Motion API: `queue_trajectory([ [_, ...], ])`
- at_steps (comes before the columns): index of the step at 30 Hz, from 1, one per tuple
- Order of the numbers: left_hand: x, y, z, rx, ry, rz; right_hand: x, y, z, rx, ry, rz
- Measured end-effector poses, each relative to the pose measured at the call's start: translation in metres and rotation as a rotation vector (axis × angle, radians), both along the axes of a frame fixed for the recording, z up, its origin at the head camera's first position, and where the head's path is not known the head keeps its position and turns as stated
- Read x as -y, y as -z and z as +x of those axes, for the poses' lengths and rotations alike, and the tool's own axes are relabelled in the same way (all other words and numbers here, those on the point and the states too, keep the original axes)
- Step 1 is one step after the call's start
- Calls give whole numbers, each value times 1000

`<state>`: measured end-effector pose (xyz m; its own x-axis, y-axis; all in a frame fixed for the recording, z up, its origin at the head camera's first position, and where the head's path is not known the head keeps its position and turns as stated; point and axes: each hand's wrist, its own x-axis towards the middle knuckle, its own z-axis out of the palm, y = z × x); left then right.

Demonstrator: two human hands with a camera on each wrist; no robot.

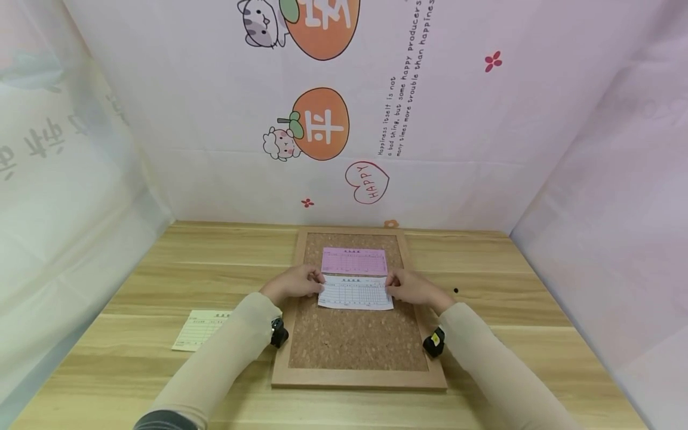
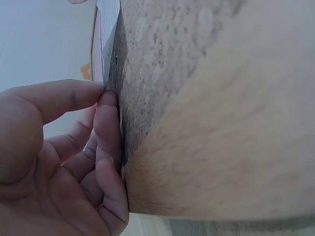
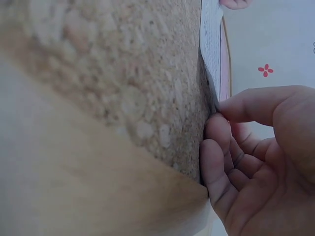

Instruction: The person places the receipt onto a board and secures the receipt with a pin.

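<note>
A white printed form (image 1: 356, 294) lies over the cork board (image 1: 357, 340), just below a pink form (image 1: 354, 261) that is on the board too. My left hand (image 1: 297, 282) pinches the white form's left edge between thumb and forefinger. At its right edge, my right hand (image 1: 416, 288) pinches it the same way. Both wrist views show the white sheet's edge lifted a little off the cork between thumb and finger. The other fingers of the left hand (image 2: 64, 152) and right hand (image 3: 261, 157) curl against the board.
A pale yellow form (image 1: 196, 328) lies on the wooden table (image 1: 129, 382) at the left, partly hidden by the left sleeve. A small black object (image 1: 455, 290) sits right of the board. Printed cloth (image 1: 441, 191) hangs behind and at both sides.
</note>
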<state>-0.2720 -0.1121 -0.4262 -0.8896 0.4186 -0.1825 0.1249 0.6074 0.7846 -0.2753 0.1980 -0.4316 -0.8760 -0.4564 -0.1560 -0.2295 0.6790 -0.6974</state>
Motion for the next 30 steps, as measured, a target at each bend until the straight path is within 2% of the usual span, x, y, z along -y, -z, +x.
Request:
queue_trajectory([
  [11,-3,-1,3,-1,-31,-13,-2,5,-3,6,-2,-15],
  [23,-3,1,3,-19,-59,-21,-2,3,-3,4,13,9],
  [27,-1,2,2,-16,-60,-14,-2,3,-4,7,15,13],
  [30,1,3,2,-20,-37,-2,-2,3,-3,3,13,11],
])
